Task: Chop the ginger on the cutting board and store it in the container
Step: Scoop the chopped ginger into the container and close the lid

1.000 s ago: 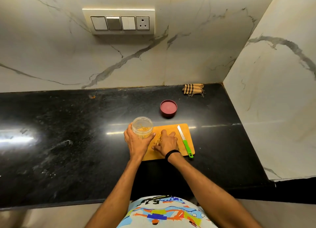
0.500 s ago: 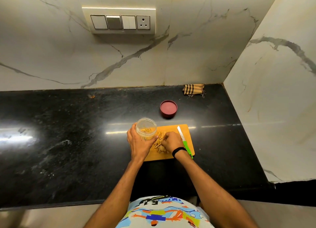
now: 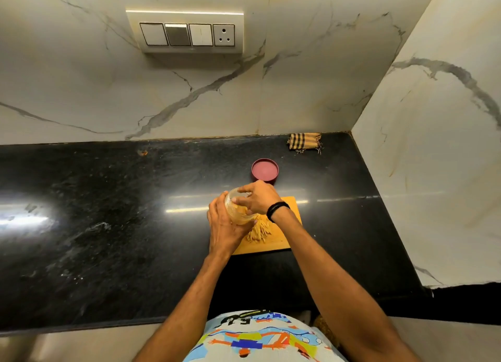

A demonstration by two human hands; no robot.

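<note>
There is one clear round jar [image 3: 242, 214], one rectangular wooden cutting board [image 3: 284, 243], one heap of pale yellow ginger strips [image 3: 259, 232], one round maroon lid [image 3: 265, 169] and one folded tan-and-black checked cloth [image 3: 305, 142].

The left hand [image 3: 225, 227] wraps round the jar from the left and below, with its fingers and thumb curled against the clear wall. It holds the jar at the upper left corner of the board. Yellowish ginger shows through the jar's side. The right hand [image 3: 260, 199], with a black band [image 3: 278, 209] on its wrist, reaches over the jar's mouth with its fingers bent down towards the opening. Whether they pinch any ginger I cannot tell. The heap of strips lies on the board just below the jar, touching the left hand's thumb side.

The board sits right of centre on a glossy black stone bench [image 3: 108, 212]. The lid lies just above it, and the cloth lies in the upper right corner of the bench. White grey-veined marble walls [image 3: 81, 90] rise behind and to the right. A cream panel [image 3: 187, 33] with three switches and one socket is fixed at the upper centre.
</note>
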